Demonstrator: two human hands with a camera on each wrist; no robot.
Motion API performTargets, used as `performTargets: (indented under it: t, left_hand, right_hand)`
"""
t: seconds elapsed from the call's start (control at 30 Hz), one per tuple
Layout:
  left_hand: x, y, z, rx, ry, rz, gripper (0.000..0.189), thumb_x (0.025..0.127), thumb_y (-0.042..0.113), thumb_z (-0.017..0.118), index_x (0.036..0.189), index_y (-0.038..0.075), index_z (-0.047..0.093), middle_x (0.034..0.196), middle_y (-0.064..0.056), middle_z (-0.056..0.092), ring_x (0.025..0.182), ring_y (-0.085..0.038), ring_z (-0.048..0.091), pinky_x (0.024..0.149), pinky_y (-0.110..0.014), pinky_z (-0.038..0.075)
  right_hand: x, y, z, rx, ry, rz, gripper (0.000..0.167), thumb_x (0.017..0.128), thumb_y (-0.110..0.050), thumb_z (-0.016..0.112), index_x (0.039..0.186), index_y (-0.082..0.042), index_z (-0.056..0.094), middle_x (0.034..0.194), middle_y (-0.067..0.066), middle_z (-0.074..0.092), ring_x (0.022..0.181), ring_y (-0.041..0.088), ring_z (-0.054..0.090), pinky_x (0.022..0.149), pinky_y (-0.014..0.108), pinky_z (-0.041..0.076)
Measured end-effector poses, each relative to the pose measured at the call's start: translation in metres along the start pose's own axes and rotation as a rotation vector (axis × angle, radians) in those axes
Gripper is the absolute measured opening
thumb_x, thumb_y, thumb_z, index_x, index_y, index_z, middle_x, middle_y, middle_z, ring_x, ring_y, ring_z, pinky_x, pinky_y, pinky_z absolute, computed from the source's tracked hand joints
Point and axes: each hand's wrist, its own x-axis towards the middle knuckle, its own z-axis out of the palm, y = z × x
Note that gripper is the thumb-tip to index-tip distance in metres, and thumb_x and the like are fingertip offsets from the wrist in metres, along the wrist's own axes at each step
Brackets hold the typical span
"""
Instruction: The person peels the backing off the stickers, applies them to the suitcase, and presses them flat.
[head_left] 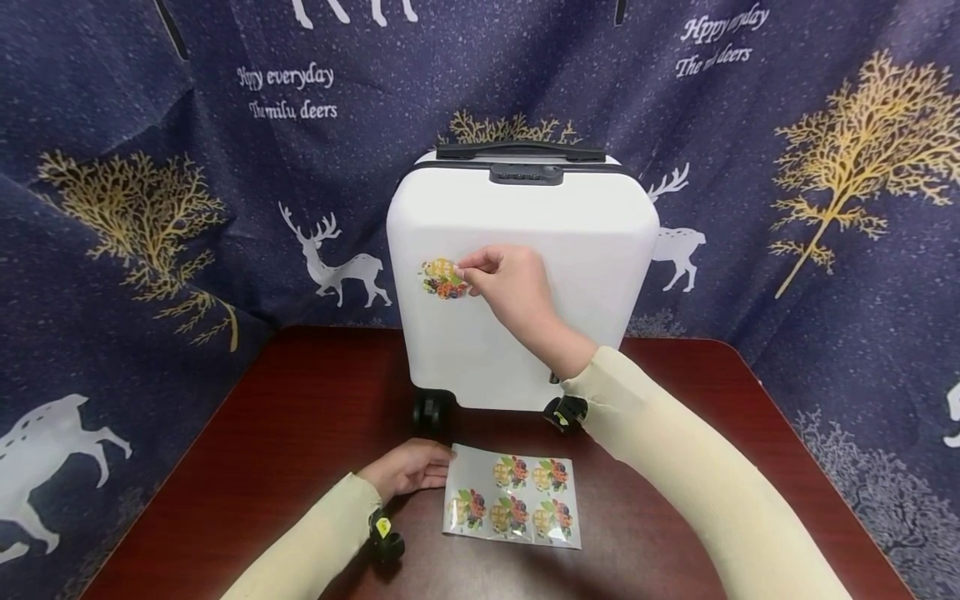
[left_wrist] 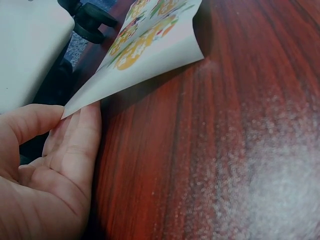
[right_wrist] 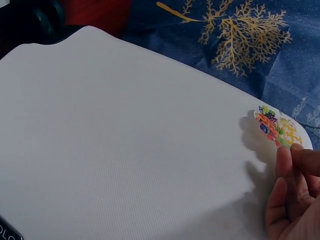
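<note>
My right hand (head_left: 513, 287) pinches the edge of a round fruit-and-waffle sticker (head_left: 442, 279) between thumb and forefinger. The sticker overlaps the upper left of the white suitcase's front (head_left: 517, 333); in the right wrist view a shadow falls on the shell beside the sticker (right_wrist: 272, 127). Down on the table, my left hand (head_left: 411, 468) pinches a corner of the sticker sheet (head_left: 468, 471), thumb on top and fingers beneath. That sheet (left_wrist: 137, 80) slopes up off the wood at the held corner. Several stickers remain on it, and its upper left part is bare.
The suitcase stands upright on dark wheels (head_left: 431, 408) upon a reddish-brown table (head_left: 315, 392), with a black handle (head_left: 521, 152) and a lock (head_left: 527, 173) at its top. Behind hangs a navy cloth (head_left: 360, 167) printed with deer and gold trees.
</note>
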Motion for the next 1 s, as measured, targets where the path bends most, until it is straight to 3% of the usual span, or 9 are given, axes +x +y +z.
performTargets:
  t: [0.13, 0.3, 0.57, 1.0]
  left_hand:
    - [0.0, -0.001, 0.0, -0.002, -0.004, 0.006, 0.012, 0.098, 0.004, 0.057, 0.106, -0.003, 0.063, 0.091, -0.004, 0.073, 0.087, -0.012, 0.071, 0.088, -0.032, 0.063]
    - [0.001, -0.002, 0.0, 0.002, -0.019, 0.013, 0.01, 0.098, 0.003, 0.056, 0.103, -0.001, 0.064, 0.089, -0.003, 0.073, 0.086, -0.012, 0.071, 0.087, -0.031, 0.063]
    - [0.0, -0.001, 0.0, -0.006, -0.023, 0.018, 0.01, 0.098, 0.004, 0.057, 0.104, -0.001, 0.064, 0.089, -0.003, 0.074, 0.087, -0.012, 0.071, 0.088, -0.032, 0.063]
    - [0.001, -0.002, 0.0, -0.011, -0.012, 0.016, 0.013, 0.097, 0.004, 0.058, 0.107, -0.003, 0.063, 0.089, -0.003, 0.074, 0.087, -0.013, 0.071, 0.089, -0.034, 0.063]
  right_hand:
    - [-0.001, 0.001, 0.003, -0.049, 0.034, -0.039, 0.013, 0.095, -0.012, 0.071, 0.102, -0.006, 0.08, 0.097, 0.011, 0.081, 0.078, 0.021, 0.075, 0.06, 0.016, 0.046]
    - [-0.004, 0.002, 0.008, -0.194, 0.11, -0.13, 0.014, 0.096, -0.016, 0.072, 0.103, -0.008, 0.081, 0.095, 0.008, 0.081, 0.078, 0.019, 0.077, 0.057, 0.017, 0.044]
    - [-0.005, 0.004, 0.014, -0.331, 0.224, -0.242, 0.011, 0.094, -0.017, 0.072, 0.098, -0.01, 0.081, 0.092, 0.004, 0.081, 0.075, 0.018, 0.075, 0.061, 0.027, 0.053]
    - [-0.004, 0.0, 0.016, -0.449, 0.236, -0.276, 0.012, 0.094, -0.011, 0.068, 0.095, -0.011, 0.08, 0.092, 0.003, 0.081, 0.077, 0.019, 0.075, 0.061, 0.033, 0.057]
